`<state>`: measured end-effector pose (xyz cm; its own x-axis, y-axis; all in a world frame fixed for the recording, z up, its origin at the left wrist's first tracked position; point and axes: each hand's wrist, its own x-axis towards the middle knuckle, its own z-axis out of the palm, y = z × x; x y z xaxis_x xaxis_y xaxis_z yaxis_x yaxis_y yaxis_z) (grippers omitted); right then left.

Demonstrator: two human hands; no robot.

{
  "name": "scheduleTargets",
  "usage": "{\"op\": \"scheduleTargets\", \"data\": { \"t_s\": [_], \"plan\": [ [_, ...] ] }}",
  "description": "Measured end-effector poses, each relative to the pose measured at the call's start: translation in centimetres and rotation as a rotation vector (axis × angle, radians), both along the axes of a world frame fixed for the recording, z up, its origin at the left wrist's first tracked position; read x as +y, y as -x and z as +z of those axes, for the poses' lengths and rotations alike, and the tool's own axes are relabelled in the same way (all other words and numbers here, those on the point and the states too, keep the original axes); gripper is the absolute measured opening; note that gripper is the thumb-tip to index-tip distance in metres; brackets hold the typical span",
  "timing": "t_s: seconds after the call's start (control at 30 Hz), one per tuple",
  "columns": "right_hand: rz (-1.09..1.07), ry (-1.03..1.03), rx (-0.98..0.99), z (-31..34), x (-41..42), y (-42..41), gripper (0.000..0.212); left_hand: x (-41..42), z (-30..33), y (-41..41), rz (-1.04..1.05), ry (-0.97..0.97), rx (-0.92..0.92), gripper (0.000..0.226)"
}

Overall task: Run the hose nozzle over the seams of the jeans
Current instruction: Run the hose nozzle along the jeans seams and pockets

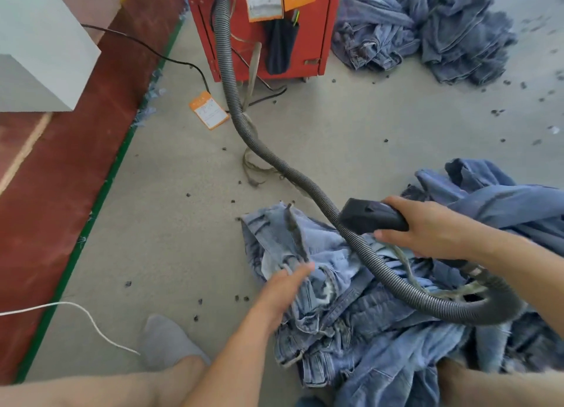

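your right hand (427, 226) grips the black nozzle (370, 216), its mouth pointing left and held above the jeans (305, 266), not yet on the cloth; your left hand (287, 281) lies with fingers nearly straight on the light denim near the waistband, pinning it rather than grasping it. spread that hand to pull one seam flat, then lower the nozzle mouth onto the stitching and draw it slowly along the line. mind the hose (244, 126): it loops under your right forearm and crosses the jeans, so lift it clear of the seam you work. the bare floor (183, 223) to the left gives room to swing; the darker pile (500, 199) crowds your right side
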<state>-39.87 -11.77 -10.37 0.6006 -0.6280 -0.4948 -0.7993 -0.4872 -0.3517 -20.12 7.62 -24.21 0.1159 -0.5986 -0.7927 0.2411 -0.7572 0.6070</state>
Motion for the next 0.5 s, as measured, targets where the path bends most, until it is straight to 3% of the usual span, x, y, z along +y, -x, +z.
{"op": "scheduleTargets", "data": {
  "t_s": [0.07,0.17,0.2,0.23,0.27,0.33,0.37,0.43,0.5],
  "plan": [
    [0.015,0.001,-0.008,-0.3,0.2,0.6,0.04,-1.7,0.1,-1.1,0.047,0.061,0.053,0.046],
    [-0.046,0.012,-0.088,-0.3,0.1,1.2,0.038,-4.6,1.8,-4.2,0.449,0.401,0.56,0.042],
    [-0.079,0.036,-0.112,-0.1,0.0,1.2,0.038,-5.2,1.9,-5.3,0.561,0.421,0.556,0.041],
    [-0.112,0.053,-0.131,0.0,-0.1,1.3,0.038,-5.4,1.9,-6.2,0.591,0.365,0.404,0.036],
    [-0.138,0.063,-0.148,0.1,0.0,1.3,0.04,-5.1,1.5,-6.7,0.519,0.245,0.104,0.03],
    [-0.156,0.07,-0.16,0.1,-0.1,1.3,0.042,-3.4,-1.0,-7.5,0.189,0.006,-0.466,0.024],
    [-0.147,0.068,-0.153,0.1,-0.1,1.3,0.043,-2.3,-2.7,-7.7,0.005,-0.067,-0.618,0.034],
    [-0.121,0.062,-0.126,0.0,-0.1,1.3,0.042,-1.0,-5.8,-7.4,-0.304,-0.182,-0.699,0.07],
    [-0.097,0.068,-0.088,-0.1,-0.1,1.1,0.045,-1.0,-7.5,-7.0,-0.441,-0.29,-0.728,0.085]
  ]
}}
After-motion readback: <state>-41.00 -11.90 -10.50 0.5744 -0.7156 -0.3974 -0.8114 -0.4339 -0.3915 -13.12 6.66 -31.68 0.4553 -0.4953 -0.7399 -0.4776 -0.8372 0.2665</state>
